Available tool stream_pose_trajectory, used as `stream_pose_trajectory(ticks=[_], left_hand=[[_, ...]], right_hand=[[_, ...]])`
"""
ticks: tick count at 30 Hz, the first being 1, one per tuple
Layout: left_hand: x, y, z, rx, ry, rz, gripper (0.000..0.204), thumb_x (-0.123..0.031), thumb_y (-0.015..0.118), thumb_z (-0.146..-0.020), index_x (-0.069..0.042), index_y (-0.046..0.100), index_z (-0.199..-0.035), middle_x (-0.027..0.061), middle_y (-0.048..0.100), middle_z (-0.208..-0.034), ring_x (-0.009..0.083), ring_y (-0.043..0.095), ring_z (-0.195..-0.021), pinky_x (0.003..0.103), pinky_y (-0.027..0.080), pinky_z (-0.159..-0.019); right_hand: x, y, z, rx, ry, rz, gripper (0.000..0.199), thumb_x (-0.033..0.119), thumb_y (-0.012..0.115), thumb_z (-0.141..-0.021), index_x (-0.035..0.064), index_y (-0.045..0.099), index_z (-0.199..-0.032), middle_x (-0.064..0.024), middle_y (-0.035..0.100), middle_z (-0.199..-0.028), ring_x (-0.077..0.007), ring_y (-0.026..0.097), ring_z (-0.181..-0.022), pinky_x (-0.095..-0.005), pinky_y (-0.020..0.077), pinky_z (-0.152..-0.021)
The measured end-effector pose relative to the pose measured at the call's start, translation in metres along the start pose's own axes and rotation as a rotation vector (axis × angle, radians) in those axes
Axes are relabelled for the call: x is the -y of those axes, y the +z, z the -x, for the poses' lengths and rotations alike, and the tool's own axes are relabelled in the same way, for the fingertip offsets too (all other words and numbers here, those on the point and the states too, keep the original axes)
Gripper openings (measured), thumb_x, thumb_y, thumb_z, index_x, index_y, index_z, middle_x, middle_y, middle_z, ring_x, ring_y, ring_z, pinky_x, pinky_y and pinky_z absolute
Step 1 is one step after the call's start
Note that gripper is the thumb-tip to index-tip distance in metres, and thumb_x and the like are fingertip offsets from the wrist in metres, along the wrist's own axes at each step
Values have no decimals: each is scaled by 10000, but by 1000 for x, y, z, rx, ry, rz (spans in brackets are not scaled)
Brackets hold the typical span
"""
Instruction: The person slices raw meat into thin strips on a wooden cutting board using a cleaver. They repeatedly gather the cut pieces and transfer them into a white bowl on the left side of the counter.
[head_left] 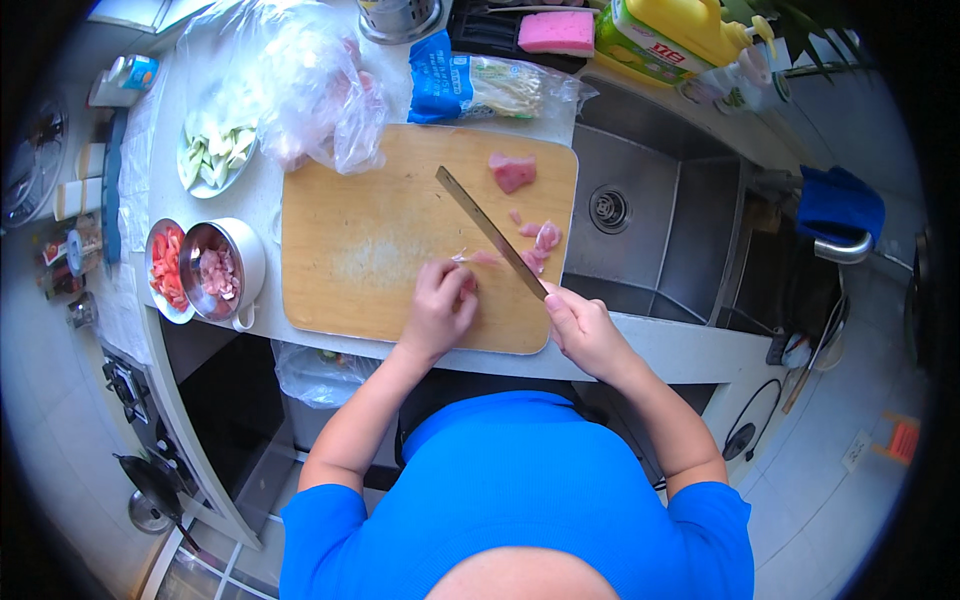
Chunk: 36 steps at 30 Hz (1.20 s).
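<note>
Cutting board lies beneath the fingers. Right hand: fingers clamped on knife. Left hand: fingers curled, grip unclear. Meat slices lie beyond right fingers.

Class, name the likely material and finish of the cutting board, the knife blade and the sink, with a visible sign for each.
Cutting board: probably wood or bamboo, matt; warm tan with a whitish patch.
Knife blade: likely metal, dull; thin, straight, brownish grey.
Sink: seemingly stainless steel, satin; grey walls with soft reflections.
</note>
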<state>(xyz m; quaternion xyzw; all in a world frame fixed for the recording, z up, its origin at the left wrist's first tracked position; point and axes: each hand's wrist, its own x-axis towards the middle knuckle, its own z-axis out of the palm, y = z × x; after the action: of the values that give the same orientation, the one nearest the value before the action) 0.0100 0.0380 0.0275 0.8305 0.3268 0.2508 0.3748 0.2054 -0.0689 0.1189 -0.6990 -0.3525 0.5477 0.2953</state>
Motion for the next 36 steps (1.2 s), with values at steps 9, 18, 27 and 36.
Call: stream_pose_trajectory(ticks=[9,18,27,36], left_hand=[[-1,-6,-7,-12,76,-195,155,61,626,-710,0,570,-840,129,551,-862,282,563,-785,380,475,-685],[4,-8,-4,-195,-780,928,177,67,596,-863,-28,532,-997,44,590,-959,113,598,-893,268,531,-785],[-11,19,12,-364,-746,988,199,65,619,-855,-39,553,-1011,68,598,-987,140,600,-900,258,507,-791],[-13,-5,20,-7,-384,266,174,58,642,-818,38,610,-988,139,609,-1030,210,645,-795,287,535,-702]], right_hand=[[-1,-7,10,4,120,-320,470,378,389,-1041,50,525,-1349,21,464,-556,-59,450,-488,-235,395,-478],[-25,22,-1,170,170,-361,422,425,363,-1039,69,488,-850,20,453,-573,-51,416,-445,-211,347,-399],[-24,12,-3,-79,35,-78,465,348,451,-1022,-8,536,-1309,-117,594,-641,-154,594,-598,-315,478,-597],[-12,23,17,15,4,-28,449,337,479,-1006,7,545,-1303,-259,663,-814,-347,692,-774,-395,521,-710]])
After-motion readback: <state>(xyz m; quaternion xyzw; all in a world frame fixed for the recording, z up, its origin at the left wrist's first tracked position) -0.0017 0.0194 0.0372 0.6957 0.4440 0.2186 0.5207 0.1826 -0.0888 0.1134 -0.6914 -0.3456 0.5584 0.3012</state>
